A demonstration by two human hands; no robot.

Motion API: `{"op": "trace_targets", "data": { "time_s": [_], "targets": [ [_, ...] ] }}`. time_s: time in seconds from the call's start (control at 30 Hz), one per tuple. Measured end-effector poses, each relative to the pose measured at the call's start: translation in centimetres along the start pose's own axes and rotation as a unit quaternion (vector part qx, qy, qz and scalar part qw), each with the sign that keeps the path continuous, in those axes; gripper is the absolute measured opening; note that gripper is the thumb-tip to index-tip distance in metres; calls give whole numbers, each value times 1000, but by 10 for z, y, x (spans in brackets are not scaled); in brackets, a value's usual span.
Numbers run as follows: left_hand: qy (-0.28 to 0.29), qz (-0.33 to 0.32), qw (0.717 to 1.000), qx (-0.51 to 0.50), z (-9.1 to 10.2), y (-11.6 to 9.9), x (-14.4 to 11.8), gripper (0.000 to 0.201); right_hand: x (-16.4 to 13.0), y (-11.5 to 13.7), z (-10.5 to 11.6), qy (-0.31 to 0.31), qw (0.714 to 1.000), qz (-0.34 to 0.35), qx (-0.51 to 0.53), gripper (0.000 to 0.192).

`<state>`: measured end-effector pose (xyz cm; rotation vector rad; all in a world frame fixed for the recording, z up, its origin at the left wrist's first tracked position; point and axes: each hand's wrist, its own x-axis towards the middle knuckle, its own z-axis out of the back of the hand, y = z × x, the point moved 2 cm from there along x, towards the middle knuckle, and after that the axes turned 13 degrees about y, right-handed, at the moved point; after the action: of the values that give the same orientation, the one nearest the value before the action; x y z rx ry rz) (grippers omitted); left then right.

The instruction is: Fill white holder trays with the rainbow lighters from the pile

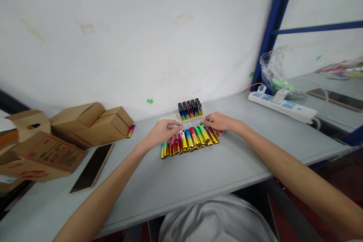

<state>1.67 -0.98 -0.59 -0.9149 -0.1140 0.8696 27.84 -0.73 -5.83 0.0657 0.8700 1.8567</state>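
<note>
On the bench (pixel 198 174) | left hand (pixel 161 132) loosely curled, fingertips on lighter row (pixel 189 140) | right hand (pixel 217 123) half-open, fingers resting on the row's far end

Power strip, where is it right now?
In the head view, the white power strip lies on the grey table at far right, beside the blue post, beyond the right hand.

No legible text, brand, number or sign found. Red print seen on flattened cardboard box (pixel 49 155) at left of worktop (pixel 198 174); characters too blurred to be read. Green marks (pixel 150 101) noted on wall; no letters made out. Blue panels seen on white power strip (pixel 282 106); no lettering resolved. Lighters (pixel 188 140) shown with colour gradients only; no label readable.
</note>
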Motion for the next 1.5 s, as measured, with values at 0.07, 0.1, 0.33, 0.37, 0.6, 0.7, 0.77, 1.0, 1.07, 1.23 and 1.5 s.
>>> {"op": "trace_targets", "data": {
  "time_s": [0.07,0.1,0.33,0.37,0.6,0.7,0.77,1.0,1.07,1.23,1.5],
  "targets": [
    [-28,-2,999,-17,5,1,-1,43,0,0,1,1,1000,3,4,57],
    [-41,-3,999,-26,8,1,0,42,-1,-1,1,1,1000,2,5,57],
    [-73,-21,995,-67,11,10,3,36,-3,-3,3,1,1000,-5,7,58],
    [-73,-21,995,-67,10,11,3,35,-3,-3,3,1,1000,-5,5,58],
    [-76,-26,995,-54,4,15,2,35,-4,-3,4,1,1000,-12,-14,53],
    [-78,-31,995,-56,3,17,2,34,-4,-4,5,3,1000,-22,-18,51],
    [-75,-34,995,-58,2,19,2,34,-5,-5,5,6,999,-25,-21,51],
    [-76,-32,995,-52,-1,22,2,32,-6,-4,6,8,999,-20,-27,54],
    [-87,-28,995,-46,0,22,2,32,-6,-5,6,8,999,-20,-23,56],
    [-174,-46,984,-11,12,21,6,35,-8,-6,7,1,1000,-8,-2,59],
    [-222,-63,973,-21,30,37,19,34,-26,-10,22,56,998,29,-4,76]
  ]
}}
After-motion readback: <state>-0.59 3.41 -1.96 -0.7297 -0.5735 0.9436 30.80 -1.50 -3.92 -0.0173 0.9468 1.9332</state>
